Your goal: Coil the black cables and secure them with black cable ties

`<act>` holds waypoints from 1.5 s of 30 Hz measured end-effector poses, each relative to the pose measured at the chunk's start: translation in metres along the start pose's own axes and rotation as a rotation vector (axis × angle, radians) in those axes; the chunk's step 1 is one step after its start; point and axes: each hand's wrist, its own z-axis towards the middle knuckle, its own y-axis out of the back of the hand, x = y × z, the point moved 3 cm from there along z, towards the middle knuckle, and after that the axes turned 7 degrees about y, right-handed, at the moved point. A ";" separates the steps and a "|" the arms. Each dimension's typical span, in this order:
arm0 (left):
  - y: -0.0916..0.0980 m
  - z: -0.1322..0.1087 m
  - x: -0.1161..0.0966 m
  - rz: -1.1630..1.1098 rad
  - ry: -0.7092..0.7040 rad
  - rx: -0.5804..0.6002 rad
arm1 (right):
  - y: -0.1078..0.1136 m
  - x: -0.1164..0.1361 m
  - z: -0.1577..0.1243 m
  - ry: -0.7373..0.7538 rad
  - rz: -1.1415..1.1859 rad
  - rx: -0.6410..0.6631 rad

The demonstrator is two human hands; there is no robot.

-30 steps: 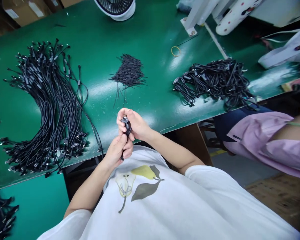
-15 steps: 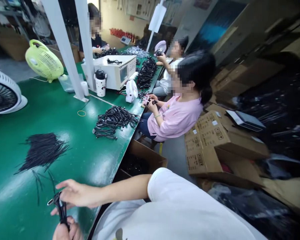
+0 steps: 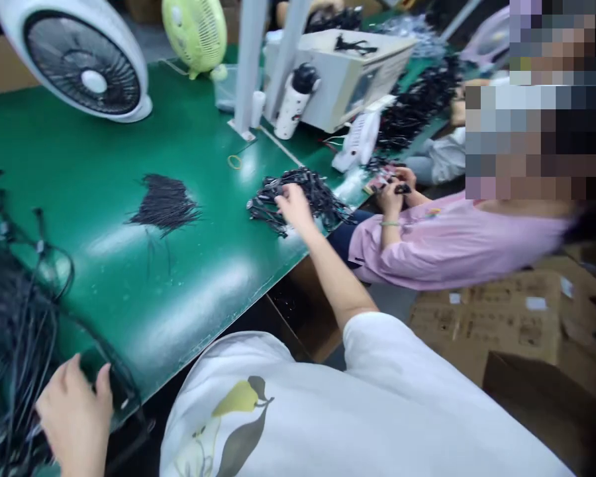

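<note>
My right hand [image 3: 294, 203] reaches far out and rests on a heap of bundled black cables [image 3: 322, 195] near the edge of the green table [image 3: 189, 278]. Its fingers bend down into the heap, and what they hold, if anything, is hidden. At the lower left, my left hand [image 3: 74, 411] lies at the table edge with thumb and fingers apart. It touches the strands of a large pile of loose black cables [image 3: 14, 331]. A small heap of thin black ties [image 3: 165, 202] lies between the two piles.
At the back stand a white fan [image 3: 84, 66], a yellow-green fan [image 3: 196, 30], white posts [image 3: 251, 66], a spotted bottle [image 3: 295, 99] and a white machine [image 3: 347, 73]. A co-worker in pink [image 3: 451, 238] handles cables on the right. Cardboard boxes [image 3: 501, 318] are on the floor.
My hands, together on one coiled cable before, have split. The right went out to the bundled heap and the left dropped to the loose pile. My view swung right, then back.
</note>
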 end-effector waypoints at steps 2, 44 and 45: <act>0.005 -0.009 0.006 0.182 -0.003 -0.036 | 0.011 -0.005 0.014 0.028 -0.119 -0.059; 0.057 -0.115 0.145 -0.040 0.365 -0.387 | -0.322 0.350 -0.164 1.727 -0.108 0.564; 0.063 -0.114 0.143 -0.075 0.343 -0.423 | -0.302 0.359 -0.158 1.715 -0.072 0.509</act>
